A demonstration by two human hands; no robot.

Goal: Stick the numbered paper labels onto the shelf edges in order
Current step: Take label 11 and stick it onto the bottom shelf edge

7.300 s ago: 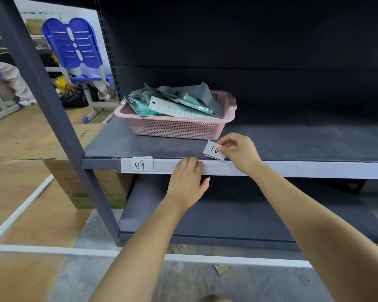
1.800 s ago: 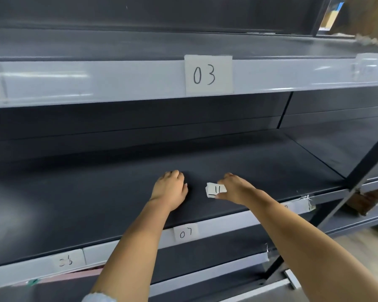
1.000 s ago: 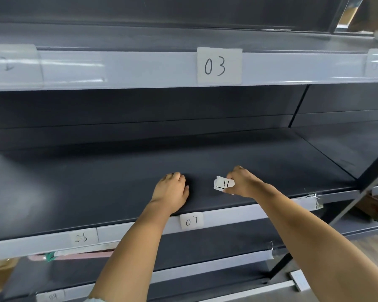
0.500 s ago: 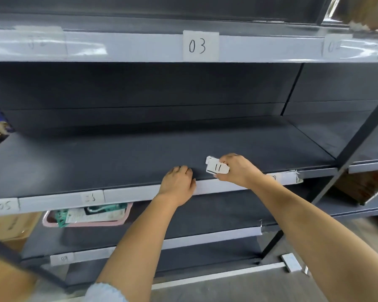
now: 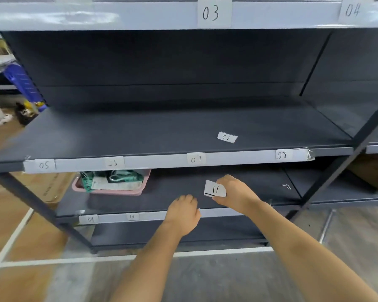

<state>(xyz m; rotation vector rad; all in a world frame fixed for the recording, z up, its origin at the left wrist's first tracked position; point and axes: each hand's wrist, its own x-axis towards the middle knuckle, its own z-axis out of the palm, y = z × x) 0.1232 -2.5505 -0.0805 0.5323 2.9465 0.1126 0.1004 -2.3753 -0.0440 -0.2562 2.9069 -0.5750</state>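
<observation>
Right hand: the right hand [image 5: 234, 192] is held in front of the lower shelf, and the paper label marked 11 [image 5: 215, 188] is pinched at its right edge between thumb and fingertips.
Label 11: it is kept upright, facing the camera, just above the lower shelf edge strip [image 5: 153, 215] and not yet touching it.
Left hand: the left hand [image 5: 182, 214] is laid over the lower strip to the left of the held label; the fingers are curled down over the edge and nothing is seen gripped in them.
Lower strip: labels 09 [image 5: 90, 219] and 10 [image 5: 132, 216] are stuck at its left part, with the left hand just right of 10.
Middle strip: the middle shelf edge strip [image 5: 162, 160] carries labels 05 [image 5: 44, 165], a blurred one that cannot be read [image 5: 114, 162], 07 [image 5: 195, 159] and 08 [image 5: 282, 155], from left to right.
Loose label: a label marked 12 [image 5: 227, 137] lies flat on the middle shelf board [image 5: 140, 131], far behind 07 and turned away from the viewer.
Top strip: labels 03 [image 5: 213, 13] and 04 [image 5: 352, 10] are fixed on the top shelf edge strip [image 5: 96, 16].
Basket: a pink basket [image 5: 109, 189] holding packaged items is set on the left of the lower shelf, well left of both hands.
Surroundings: a cardboard box [image 5: 50, 188] stands on the floor at the left, beyond the rack's post.
</observation>
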